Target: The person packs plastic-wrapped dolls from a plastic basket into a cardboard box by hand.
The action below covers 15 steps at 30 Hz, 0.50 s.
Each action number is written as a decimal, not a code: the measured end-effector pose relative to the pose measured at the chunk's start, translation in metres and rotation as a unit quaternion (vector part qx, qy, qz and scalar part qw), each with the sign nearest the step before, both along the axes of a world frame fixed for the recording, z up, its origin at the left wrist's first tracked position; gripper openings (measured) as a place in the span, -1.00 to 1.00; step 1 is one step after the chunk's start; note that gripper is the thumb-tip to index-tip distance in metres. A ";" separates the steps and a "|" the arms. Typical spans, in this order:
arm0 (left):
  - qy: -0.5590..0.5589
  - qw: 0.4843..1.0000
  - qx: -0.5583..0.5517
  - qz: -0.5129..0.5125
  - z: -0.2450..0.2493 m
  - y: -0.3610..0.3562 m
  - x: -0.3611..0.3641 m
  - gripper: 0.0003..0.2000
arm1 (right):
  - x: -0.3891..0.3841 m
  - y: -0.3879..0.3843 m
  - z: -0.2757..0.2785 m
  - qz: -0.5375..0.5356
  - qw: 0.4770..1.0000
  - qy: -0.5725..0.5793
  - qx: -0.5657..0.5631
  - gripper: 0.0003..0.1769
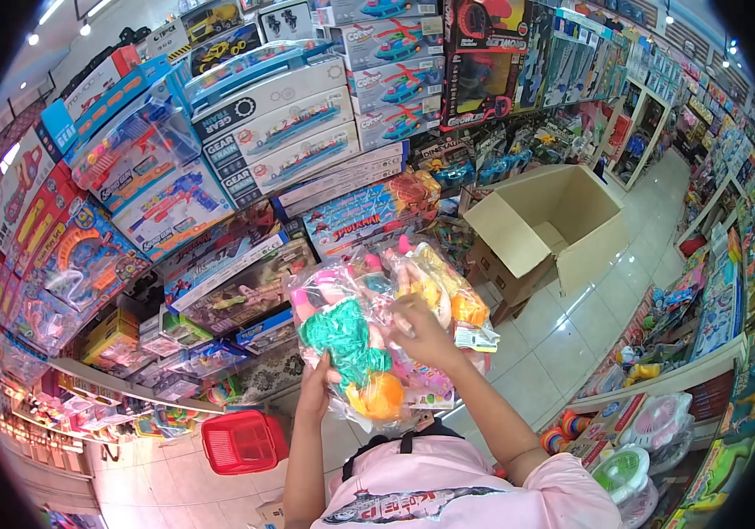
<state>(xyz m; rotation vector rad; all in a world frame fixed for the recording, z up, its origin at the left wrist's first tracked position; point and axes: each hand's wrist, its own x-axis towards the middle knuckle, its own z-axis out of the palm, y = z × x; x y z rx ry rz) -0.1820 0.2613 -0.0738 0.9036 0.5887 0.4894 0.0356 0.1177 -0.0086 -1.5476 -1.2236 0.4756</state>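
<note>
In front of my chest is a bundle of dolls in clear plastic bags. The nearest bagged doll (346, 339) has a green dress and orange hair, and its head points down toward me. My left hand (314, 386) is closed around its lower left edge, with the thumb on top. On the right, my right hand (421, 335) has its fingers curled onto the wrapping of a second bagged doll (439, 295) with yellow and orange parts. Crinkled, shiny plastic hides some of the dolls' details and my fingertips.
An opened cardboard box (562, 229) stands ahead to the right, flaps spread. Stacked toy boxes (280, 132) line the shelves ahead and left. On the tiled floor (536, 353) sits a red plastic basket (241, 443) at lower left. Bagged toy fans (624, 472) are at lower right.
</note>
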 end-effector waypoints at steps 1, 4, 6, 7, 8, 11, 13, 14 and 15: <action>0.010 0.999 0.044 0.013 -0.001 0.001 -0.005 -0.52 | 0.000 -0.003 -0.001 -0.158 0.978 -0.136 -0.024 -0.38; 0.026 0.998 0.047 0.010 -0.004 0.003 -0.028 -0.63 | -0.004 -0.016 0.000 -0.323 0.906 -0.204 -0.180 -0.20; 0.050 0.997 0.056 -0.001 -0.015 0.002 -0.045 -0.65 | -0.020 -0.017 -0.004 -0.332 0.880 -0.130 -0.314 -0.09; 0.052 0.998 0.031 0.018 -0.016 0.000 -0.054 -0.70 | -0.032 -0.017 -0.009 -0.354 0.863 -0.153 -0.326 -0.01; 0.051 0.998 0.029 0.014 -0.025 0.001 -0.062 -0.70 | -0.042 -0.015 -0.014 -0.376 0.845 -0.176 -0.337 0.07; 0.048 0.998 -0.010 0.039 -0.044 -0.002 -0.085 -0.69 | -0.063 0.001 -0.032 -0.420 0.812 -0.204 -0.351 0.17; 0.027 0.998 -0.049 0.014 -0.038 -0.007 -0.099 -0.67 | -0.079 0.003 -0.044 -0.465 0.803 -0.195 -0.318 0.14; 0.027 0.998 -0.054 0.007 -0.043 -0.007 -0.102 -0.67 | -0.078 0.001 -0.047 -0.469 0.798 -0.196 -0.323 0.14; 0.018 0.999 -0.047 0.001 -0.050 -0.007 -0.105 -0.63 | -0.077 -0.002 -0.051 -0.464 0.823 -0.175 -0.277 0.13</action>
